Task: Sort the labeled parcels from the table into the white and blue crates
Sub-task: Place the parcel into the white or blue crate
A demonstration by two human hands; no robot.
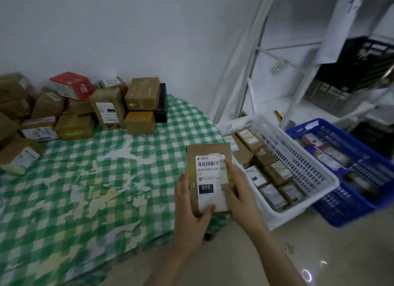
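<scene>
Both my hands hold one brown parcel (207,155) above the table's right edge; its white label reads 010. My left hand (190,209) grips its lower left corner, thumb across the label. My right hand (238,189) holds its right side, fingers lying over the label. The white crate (298,160) stands just to the right on the floor, with several labeled parcels inside. The blue crate (341,202) sits beyond it, holding several parcels too. A pile of brown parcels (106,108) and a red box (72,85) lies at the table's far left.
The table carries a worn green checked cloth (85,189). A white shelf frame (255,72) with a dark crate (358,66) stands behind the crates. Bare tiled floor (319,253) lies near right.
</scene>
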